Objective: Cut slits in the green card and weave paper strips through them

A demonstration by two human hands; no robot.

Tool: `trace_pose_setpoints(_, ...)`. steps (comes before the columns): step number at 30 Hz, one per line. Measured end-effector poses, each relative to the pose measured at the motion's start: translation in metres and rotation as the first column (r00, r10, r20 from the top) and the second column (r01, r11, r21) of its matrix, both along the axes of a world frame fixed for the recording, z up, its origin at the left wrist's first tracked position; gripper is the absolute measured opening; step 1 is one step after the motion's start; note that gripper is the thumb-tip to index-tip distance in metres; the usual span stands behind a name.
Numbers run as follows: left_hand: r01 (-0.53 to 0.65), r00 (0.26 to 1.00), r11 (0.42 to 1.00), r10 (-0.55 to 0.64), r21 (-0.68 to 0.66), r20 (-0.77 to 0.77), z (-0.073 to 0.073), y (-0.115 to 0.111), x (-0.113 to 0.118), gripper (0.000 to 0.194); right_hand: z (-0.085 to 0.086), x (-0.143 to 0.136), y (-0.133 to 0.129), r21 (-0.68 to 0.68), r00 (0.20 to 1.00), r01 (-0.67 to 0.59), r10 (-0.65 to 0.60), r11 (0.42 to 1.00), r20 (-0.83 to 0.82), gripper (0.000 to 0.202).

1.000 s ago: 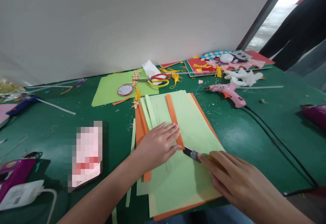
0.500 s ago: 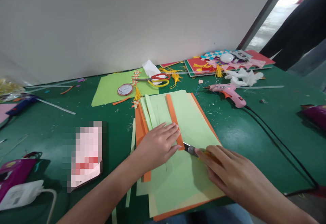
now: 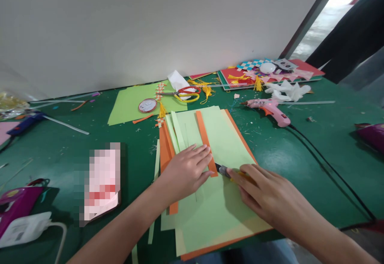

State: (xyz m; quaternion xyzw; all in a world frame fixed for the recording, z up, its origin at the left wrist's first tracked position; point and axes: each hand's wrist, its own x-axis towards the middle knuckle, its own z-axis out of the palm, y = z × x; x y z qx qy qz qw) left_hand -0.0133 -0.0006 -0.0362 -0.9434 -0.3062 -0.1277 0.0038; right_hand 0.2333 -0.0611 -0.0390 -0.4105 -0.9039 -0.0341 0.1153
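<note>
My left hand [image 3: 189,170] lies over the stacked paper with its fingers stretched out, fingertips pressing on an orange paper strip [image 3: 203,130]. The strip rests slantwise on a pale green sheet [image 3: 223,208]. In my right hand [image 3: 267,188] is a utility knife [image 3: 222,170] with a yellow handle, mostly covered by my fingers. Its blade points left and meets the strip's right edge near the lower end. Under my left hand and beside it are loose light green strips [image 3: 177,132] and orange strips [image 3: 165,148].
Beyond the paper lie scissors [image 3: 187,93], a round tin [image 3: 147,105] and yellow tassels [image 3: 207,92]. A pink glue gun [image 3: 271,110] with a trailing black cord is at right. At left are a phone [image 3: 103,184], a blue glue gun [image 3: 25,125] and a white charger [image 3: 27,229]. A wall [image 3: 135,28] rises behind.
My right hand has moved slightly away from me and to the left, bringing the knife blade a little higher along the strip's edge. My left hand has stayed put.
</note>
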Motion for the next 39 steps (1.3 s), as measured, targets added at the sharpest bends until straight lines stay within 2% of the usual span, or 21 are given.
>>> trace_pose_setpoints(14,0.013,1.0,1.0,-0.014,0.023,0.009,0.002,0.001,0.0,0.041,0.003,-0.002,0.015,0.05,1.0,0.0,0.002,0.999,-0.027,0.037)
trace_pose_setpoints(39,0.014,1.0,0.998,-0.015,0.057,0.013,0.0,0.002,0.0,0.04,-0.002,-0.001,0.036,0.031,0.999,0.032,-0.031,0.999,-0.043,0.035)
